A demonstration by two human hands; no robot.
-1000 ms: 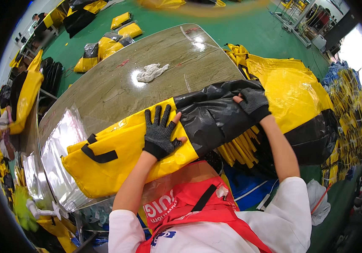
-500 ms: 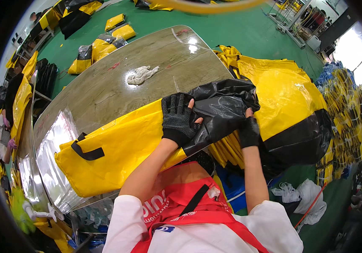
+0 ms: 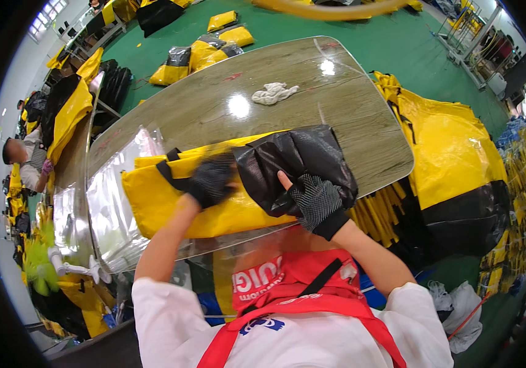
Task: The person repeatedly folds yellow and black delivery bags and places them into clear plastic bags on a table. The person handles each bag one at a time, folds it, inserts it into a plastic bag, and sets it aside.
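Note:
A yellow-and-black bag of shiny coated fabric (image 3: 232,227) lies folded on the table in front of me. Its black end (image 3: 299,153) is turned back over the yellow part, and black strap loops show at the left end. My left hand (image 3: 212,181), in a black dotted glove, is over the yellow part beside the fold; motion smears its fingers. On the near side of the black end rests my right hand (image 3: 318,202), gloved the same way. Its bare thumb is spread from the other fingers, which lie against the fabric.
Clear plastic sheets (image 3: 119,208) lie at the table's left. A crumpled white cloth (image 3: 275,93) sits farther back on the wood-patterned table (image 3: 183,104). More yellow-and-black bags (image 3: 453,153) are heaped on the right. At far left another person (image 3: 30,159) stands near hanging bags.
The bag has shifted left and its black end is now folded back onto the yellow part. My left hand moved left, and my right hand moved onto the fold. The view has turned.

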